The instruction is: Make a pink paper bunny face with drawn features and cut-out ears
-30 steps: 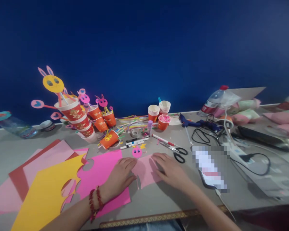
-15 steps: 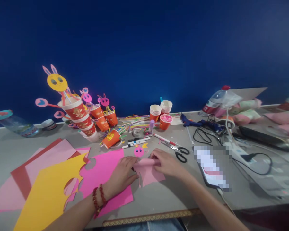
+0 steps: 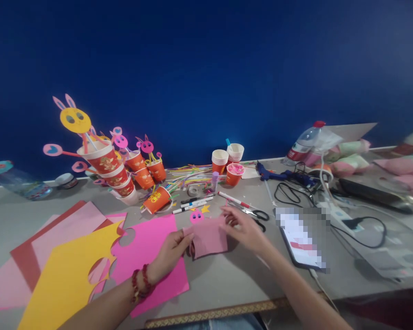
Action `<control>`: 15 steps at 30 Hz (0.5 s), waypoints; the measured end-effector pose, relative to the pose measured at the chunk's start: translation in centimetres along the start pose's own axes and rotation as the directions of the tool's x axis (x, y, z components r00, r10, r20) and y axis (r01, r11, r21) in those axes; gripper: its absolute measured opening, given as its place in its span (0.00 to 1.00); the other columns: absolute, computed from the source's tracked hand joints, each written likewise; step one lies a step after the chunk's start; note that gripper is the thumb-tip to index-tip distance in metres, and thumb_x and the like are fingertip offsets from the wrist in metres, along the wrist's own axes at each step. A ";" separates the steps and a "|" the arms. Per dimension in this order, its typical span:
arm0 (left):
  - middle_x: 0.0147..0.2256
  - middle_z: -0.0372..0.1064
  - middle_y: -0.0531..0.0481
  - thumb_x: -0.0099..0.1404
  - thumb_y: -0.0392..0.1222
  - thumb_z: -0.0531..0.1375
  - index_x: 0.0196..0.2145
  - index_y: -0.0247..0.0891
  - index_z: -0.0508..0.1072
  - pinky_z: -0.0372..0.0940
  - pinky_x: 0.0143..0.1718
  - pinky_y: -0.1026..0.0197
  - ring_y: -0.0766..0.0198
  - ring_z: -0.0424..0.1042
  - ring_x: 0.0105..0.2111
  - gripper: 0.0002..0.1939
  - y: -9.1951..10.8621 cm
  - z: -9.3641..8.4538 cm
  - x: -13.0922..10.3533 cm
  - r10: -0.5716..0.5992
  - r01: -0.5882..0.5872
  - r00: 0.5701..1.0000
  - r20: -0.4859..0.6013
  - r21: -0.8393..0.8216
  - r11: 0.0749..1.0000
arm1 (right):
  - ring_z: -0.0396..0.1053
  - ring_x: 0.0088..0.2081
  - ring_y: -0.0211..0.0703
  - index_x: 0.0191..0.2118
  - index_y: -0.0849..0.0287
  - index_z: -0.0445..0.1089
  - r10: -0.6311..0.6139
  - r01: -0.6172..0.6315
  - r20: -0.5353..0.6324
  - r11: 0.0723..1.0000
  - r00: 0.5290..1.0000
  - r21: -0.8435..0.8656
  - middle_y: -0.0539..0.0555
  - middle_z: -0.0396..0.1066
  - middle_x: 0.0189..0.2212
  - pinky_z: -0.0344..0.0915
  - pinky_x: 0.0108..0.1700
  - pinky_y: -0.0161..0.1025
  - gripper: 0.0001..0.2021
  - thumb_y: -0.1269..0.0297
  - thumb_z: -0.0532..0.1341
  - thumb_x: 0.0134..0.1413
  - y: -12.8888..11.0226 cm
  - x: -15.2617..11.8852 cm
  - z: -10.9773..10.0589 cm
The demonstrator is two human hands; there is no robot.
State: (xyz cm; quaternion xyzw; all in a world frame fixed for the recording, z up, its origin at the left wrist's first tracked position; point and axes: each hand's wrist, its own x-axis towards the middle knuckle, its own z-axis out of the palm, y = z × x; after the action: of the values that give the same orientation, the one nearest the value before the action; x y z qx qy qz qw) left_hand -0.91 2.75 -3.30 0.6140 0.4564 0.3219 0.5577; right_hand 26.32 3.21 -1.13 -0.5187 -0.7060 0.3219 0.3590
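Observation:
My left hand (image 3: 174, 250) pinches the left edge of a folded piece of light pink paper (image 3: 210, 238), thumb on top. The paper is tilted a little off the table, and its folded layers show at the lower left corner. At the upper right corner of the paper is my right hand (image 3: 242, 227), its fingers bent and apart, with nothing visible between them. Just beyond the paper lies a small magenta paper face (image 3: 197, 217) beside a yellow paper star (image 3: 205, 209). Black-handled scissors (image 3: 260, 215) lie right behind my right hand, partly covered by it.
Bright pink (image 3: 151, 266) and yellow card sheets (image 3: 69, 266) lie at the left. Decorated paper cups (image 3: 105, 160), markers (image 3: 194, 205) and a glue stick (image 3: 215, 181) stand or lie behind. A phone (image 3: 301, 238), cables and a glue gun (image 3: 271, 173) are at the right.
The pink paper, rolled along its top edge before, now shows as a flatter folded piece. My right hand has loosened its grip at the paper's right side.

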 end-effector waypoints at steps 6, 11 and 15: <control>0.19 0.64 0.53 0.64 0.67 0.56 0.23 0.39 0.66 0.59 0.24 0.63 0.64 0.65 0.21 0.28 0.0 -0.5 0.5 -0.021 0.018 0.990 -0.137 -0.021 1.000 | 0.73 0.39 0.55 0.40 0.57 0.72 0.030 -0.129 -0.140 0.612 0.990 -0.780 0.59 0.76 0.36 0.65 0.40 0.44 0.08 0.62 0.58 0.61 2.9 -1.8 -6.5; 0.21 0.66 0.53 0.63 0.67 0.57 0.27 0.39 0.67 0.63 0.26 0.62 0.63 0.67 0.22 0.26 0.1 -0.3 0.5 -0.013 0.004 0.989 -0.150 -0.060 0.998 | 0.72 0.42 0.57 0.36 0.58 0.73 0.108 -0.086 -0.046 0.400 0.993 -0.912 0.60 0.76 0.35 0.64 0.40 0.44 0.05 0.71 0.61 0.53 3.3 -2.6 -6.6; 0.21 0.67 0.53 0.65 0.64 0.57 0.28 0.38 0.67 0.65 0.27 0.61 0.62 0.69 0.23 0.24 0.2 -0.4 0.3 -0.022 0.008 0.990 -0.140 -0.100 0.995 | 0.72 0.43 0.57 0.35 0.58 0.72 0.143 -0.085 -0.031 0.385 0.989 -0.919 0.60 0.76 0.35 0.63 0.41 0.43 0.05 0.73 0.61 0.51 3.1 -2.5 -6.3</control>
State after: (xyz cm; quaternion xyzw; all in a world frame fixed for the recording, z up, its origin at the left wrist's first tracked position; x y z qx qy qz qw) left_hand -1.10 3.19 -3.06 0.5578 0.4826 0.3827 0.5563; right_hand 33.61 2.12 -0.74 -0.6688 -0.7384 -0.0822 -0.0277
